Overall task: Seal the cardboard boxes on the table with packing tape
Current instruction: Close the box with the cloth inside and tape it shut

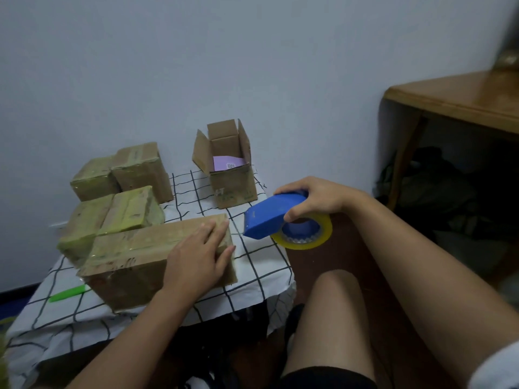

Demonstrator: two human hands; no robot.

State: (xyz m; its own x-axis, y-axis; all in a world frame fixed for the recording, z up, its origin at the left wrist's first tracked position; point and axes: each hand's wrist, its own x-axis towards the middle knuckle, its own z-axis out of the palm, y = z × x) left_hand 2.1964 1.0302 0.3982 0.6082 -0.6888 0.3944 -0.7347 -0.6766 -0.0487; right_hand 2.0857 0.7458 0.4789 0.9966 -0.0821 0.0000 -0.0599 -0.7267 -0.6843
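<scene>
A long closed cardboard box (132, 259) lies at the front of the table, glossy with tape. My left hand (200, 255) rests flat on its right end, fingers spread. My right hand (311, 199) grips a blue tape dispenser (269, 216) holding a yellowish roll of packing tape (309, 234), held in the air just past the table's right edge, apart from the box. A small cardboard box (233, 175) stands at the back with its flaps open and purple paper inside. Several taped boxes (120, 189) are stacked at the back left.
The table wears a white cloth with a black grid (252, 265). A green pen (68, 293) lies at the front left beside the long box. A wooden table (460, 99) stands to the right with dark bags under it. My bare knee (334, 299) is below the dispenser.
</scene>
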